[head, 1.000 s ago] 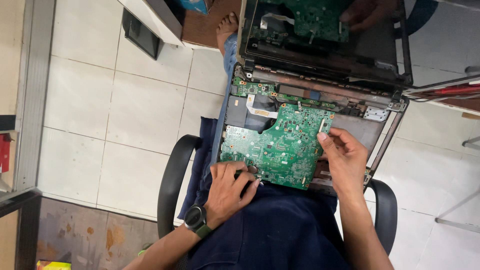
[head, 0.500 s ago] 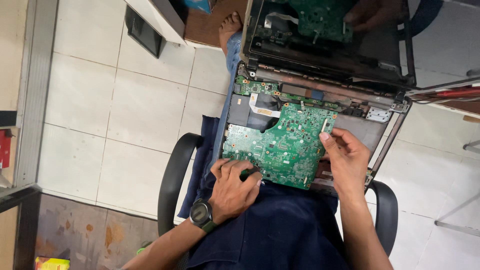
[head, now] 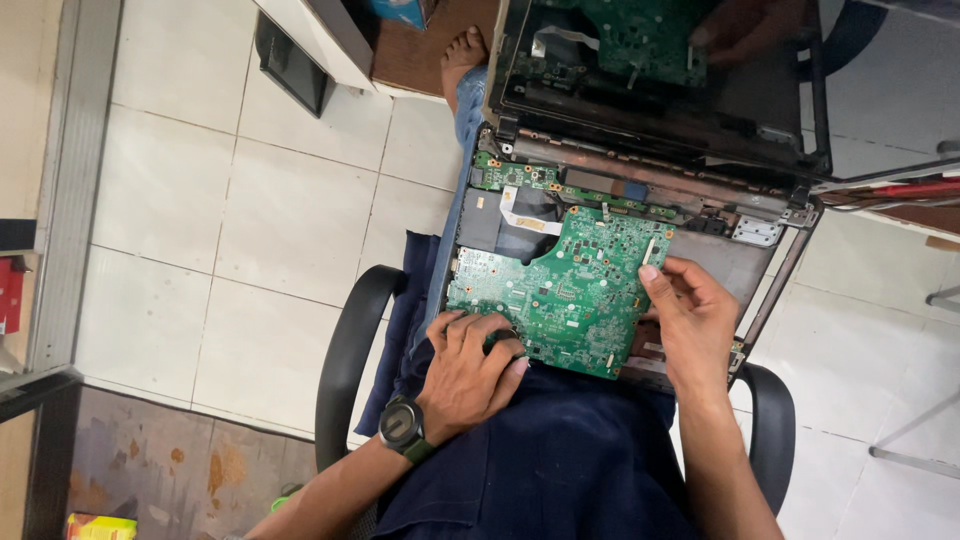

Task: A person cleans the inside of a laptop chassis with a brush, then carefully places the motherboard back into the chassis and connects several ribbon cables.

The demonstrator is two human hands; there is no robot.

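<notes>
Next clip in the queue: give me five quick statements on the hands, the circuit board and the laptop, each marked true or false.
1. The left hand rests on the near edge of the green circuit board. True.
2. The right hand is off the board, hanging by the chair. False: its fingertips touch the board's right edge.
3. The board lies in an opened laptop base on the person's lap. True.
4. A wristwatch is on the right wrist. False: it is on the left wrist.
5. The floor is carpeted. False: it is laid with pale tiles.
</notes>
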